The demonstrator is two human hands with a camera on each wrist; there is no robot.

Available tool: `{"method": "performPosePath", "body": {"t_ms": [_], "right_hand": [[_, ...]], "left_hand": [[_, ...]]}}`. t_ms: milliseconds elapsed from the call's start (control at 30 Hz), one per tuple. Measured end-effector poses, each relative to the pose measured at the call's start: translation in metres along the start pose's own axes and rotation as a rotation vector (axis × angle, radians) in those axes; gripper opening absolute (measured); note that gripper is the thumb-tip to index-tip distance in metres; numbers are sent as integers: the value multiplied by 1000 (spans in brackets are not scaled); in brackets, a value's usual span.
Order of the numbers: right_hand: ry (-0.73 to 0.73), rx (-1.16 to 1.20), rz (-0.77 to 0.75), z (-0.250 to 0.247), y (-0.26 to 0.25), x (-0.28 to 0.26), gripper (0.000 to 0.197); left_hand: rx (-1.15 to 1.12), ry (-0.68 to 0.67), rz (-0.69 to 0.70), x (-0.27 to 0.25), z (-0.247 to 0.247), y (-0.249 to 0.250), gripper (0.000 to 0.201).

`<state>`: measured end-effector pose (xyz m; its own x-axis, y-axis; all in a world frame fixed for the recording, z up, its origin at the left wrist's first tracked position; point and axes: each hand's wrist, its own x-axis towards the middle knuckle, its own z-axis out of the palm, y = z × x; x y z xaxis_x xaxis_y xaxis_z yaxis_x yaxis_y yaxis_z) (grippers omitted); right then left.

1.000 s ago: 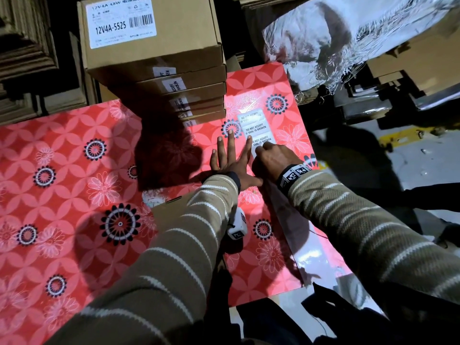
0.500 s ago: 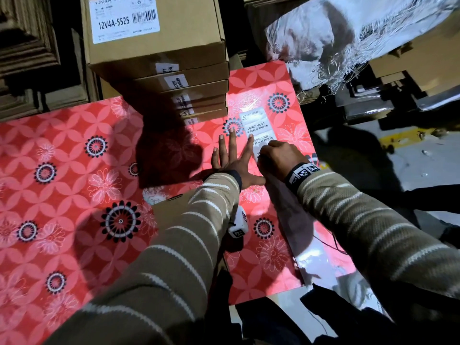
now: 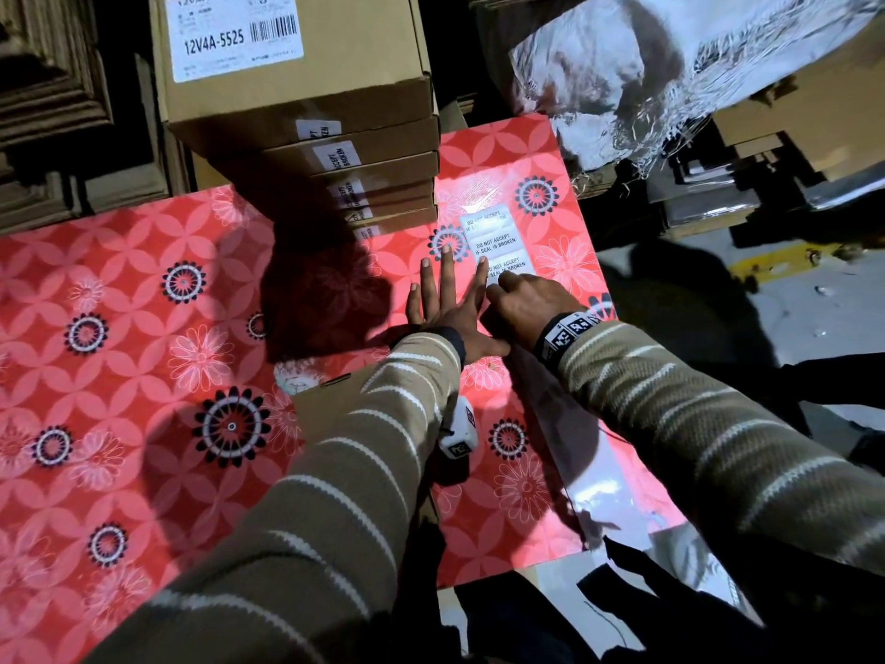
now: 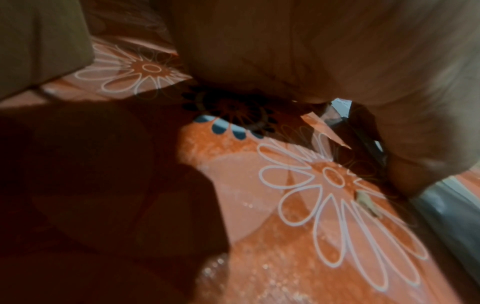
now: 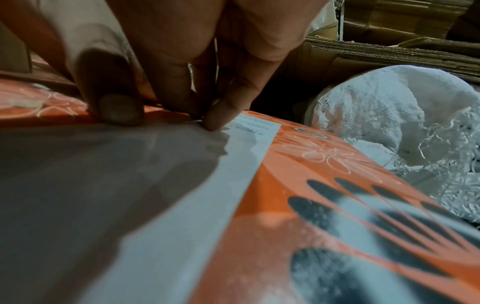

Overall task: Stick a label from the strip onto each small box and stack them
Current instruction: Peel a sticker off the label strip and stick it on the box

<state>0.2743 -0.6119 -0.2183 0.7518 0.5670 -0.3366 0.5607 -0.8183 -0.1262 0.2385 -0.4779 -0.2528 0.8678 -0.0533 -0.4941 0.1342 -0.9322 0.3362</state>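
Note:
A white label strip [image 3: 495,244] printed "DO NOT ACCEPT IF SEAL IS BROKEN" lies on the red flowered table [image 3: 119,376], to the right of a stack of brown boxes [image 3: 306,112]. The stacked boxes carry labels on their front faces. My left hand [image 3: 448,304] lies flat with its fingers spread, and its index finger touches the strip's left edge. My right hand [image 3: 507,292] has its fingers curled down onto the nearest label's edge. In the right wrist view its fingertips [image 5: 215,123] pick at that edge on the strip [image 5: 182,185]. Another brown box [image 3: 325,400] sits under my left forearm.
Crumpled clear plastic wrap [image 3: 646,79] bulges beside the table's far right corner. Piles of corrugated cardboard [image 3: 48,88] stand to the left, behind the table. The table's right edge drops to a grey floor [image 3: 790,318]. The strip's bare backing [image 3: 598,496] trails toward me.
Nothing has visibly changed: both hands stay at the strip, and only the view has shifted slightly.

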Motion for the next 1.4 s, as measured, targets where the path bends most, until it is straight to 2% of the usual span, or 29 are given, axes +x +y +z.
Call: {"method": "performPosePath", "body": {"t_ms": [100, 233, 333, 667, 833, 933, 1067, 1300, 1400], "right_hand": [[14, 28, 18, 1, 0, 2, 31], [116, 165, 138, 2, 9, 3, 19], [176, 234, 124, 11, 16, -1, 17], [108, 100, 68, 4, 6, -1, 19], [36, 22, 6, 6, 3, 2, 34], [55, -5, 56, 8, 0, 3, 36], [107, 161, 205, 11, 6, 1, 31], [161, 398, 266, 24, 15, -2, 23], [237, 557, 347, 28, 18, -3, 21]], "left_hand": [[-9, -10, 3, 0, 1, 0, 128], [-14, -18, 1, 0, 1, 0, 127], [-19, -22, 4, 1, 2, -1, 126], [-14, -1, 5, 3, 5, -3, 128], [7, 0, 7, 2, 3, -1, 129], [11, 1, -1, 4, 4, -2, 130], [12, -2, -6, 6, 7, -3, 130], [3, -5, 6, 4, 6, -3, 130], [26, 9, 0, 4, 6, -3, 130]]}}
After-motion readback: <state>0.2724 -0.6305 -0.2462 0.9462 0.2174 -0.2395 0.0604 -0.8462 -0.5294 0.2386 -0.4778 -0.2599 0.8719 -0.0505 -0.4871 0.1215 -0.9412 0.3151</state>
